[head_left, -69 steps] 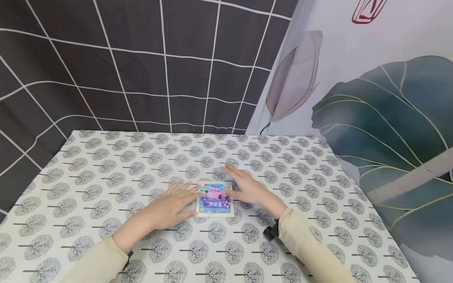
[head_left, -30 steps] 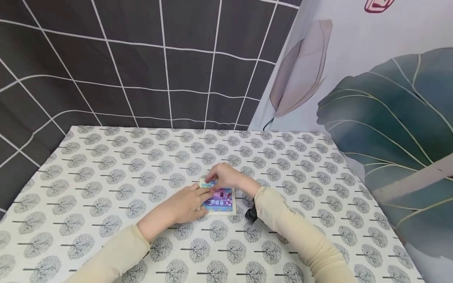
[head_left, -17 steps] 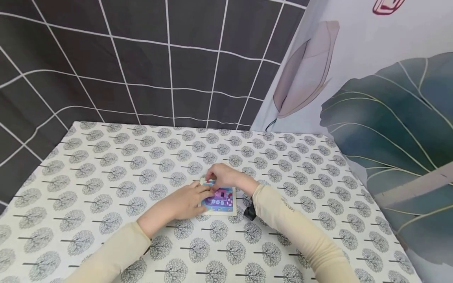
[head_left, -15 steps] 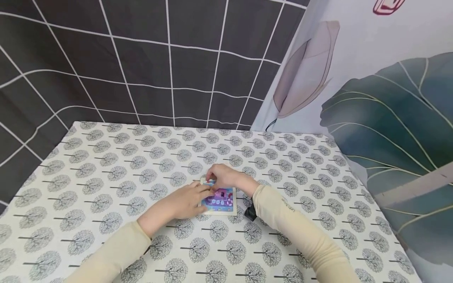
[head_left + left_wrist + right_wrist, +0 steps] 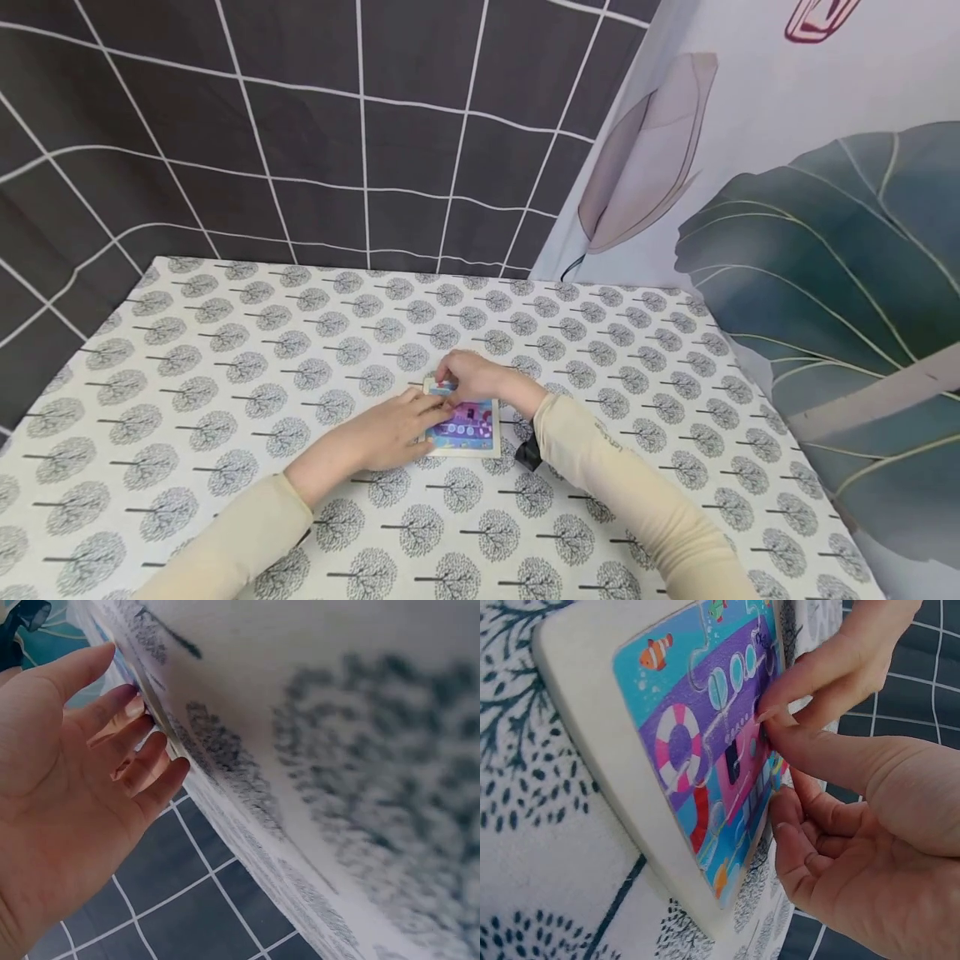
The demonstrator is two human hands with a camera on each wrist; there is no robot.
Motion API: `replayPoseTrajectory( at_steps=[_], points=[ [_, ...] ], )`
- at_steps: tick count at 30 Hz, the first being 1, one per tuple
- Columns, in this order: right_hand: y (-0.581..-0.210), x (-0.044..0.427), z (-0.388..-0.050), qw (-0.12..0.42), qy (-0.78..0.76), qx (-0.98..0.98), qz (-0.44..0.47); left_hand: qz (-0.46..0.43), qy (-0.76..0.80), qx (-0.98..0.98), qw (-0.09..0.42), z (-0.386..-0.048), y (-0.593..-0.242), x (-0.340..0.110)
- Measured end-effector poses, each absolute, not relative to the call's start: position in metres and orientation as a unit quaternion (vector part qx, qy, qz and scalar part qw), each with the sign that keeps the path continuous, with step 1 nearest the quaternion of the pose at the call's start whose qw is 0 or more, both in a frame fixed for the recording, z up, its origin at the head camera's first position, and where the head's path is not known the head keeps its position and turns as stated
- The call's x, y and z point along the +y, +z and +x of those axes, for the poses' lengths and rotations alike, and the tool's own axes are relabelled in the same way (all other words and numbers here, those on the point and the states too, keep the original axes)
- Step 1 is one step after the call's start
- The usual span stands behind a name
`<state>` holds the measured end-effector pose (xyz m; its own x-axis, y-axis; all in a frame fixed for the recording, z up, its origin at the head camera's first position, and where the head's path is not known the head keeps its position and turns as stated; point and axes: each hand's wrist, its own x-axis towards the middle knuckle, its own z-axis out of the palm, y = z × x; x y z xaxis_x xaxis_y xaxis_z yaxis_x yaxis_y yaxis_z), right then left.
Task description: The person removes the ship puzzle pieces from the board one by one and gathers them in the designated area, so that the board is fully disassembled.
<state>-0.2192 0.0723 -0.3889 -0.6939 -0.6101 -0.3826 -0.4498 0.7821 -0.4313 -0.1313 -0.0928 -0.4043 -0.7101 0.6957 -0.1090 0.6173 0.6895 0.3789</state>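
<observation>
A small square jigsaw puzzle [image 5: 468,433] with a pale frame lies flat on the cloth; the right wrist view shows a purple and pink submarine, a striped ring and fish on the puzzle [image 5: 679,746]. My left hand [image 5: 386,432] lies palm down over its left side, fingers loosely bent, as the left hand [image 5: 75,772] also appears in the left wrist view. At the far left corner, my right hand [image 5: 476,377] has thumb and curled fingers pinching the puzzle's edge area. Whether this right hand [image 5: 870,825] holds one piece or the board cannot be told.
A white cloth [image 5: 247,417] printed with grey trees covers the table. Behind it hangs a dark curtain [image 5: 300,125] with white grid lines, and a leaf-patterned curtain [image 5: 810,225] stands at the right. A black device [image 5: 528,452] sits at my right wrist.
Both hands have come in from beside the puzzle; the right fingers, earlier spread, now pinch at its far left corner. Since half a second ago they have barely moved.
</observation>
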Motion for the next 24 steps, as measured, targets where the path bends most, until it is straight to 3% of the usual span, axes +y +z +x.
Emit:
replayPoseTrajectory(
  at_steps=[13,24],
  points=[
    [-0.399,0.084,-0.224,0.251,-0.258,0.887,-0.288,0.353,0.184,0.908,0.127,-0.116,-0.406,-0.104],
    [-0.406,0.087,-0.221,0.209,-0.286,0.878,-0.323,0.369,0.154,0.912,0.088,-0.112,-0.4,-0.102]
  ],
)
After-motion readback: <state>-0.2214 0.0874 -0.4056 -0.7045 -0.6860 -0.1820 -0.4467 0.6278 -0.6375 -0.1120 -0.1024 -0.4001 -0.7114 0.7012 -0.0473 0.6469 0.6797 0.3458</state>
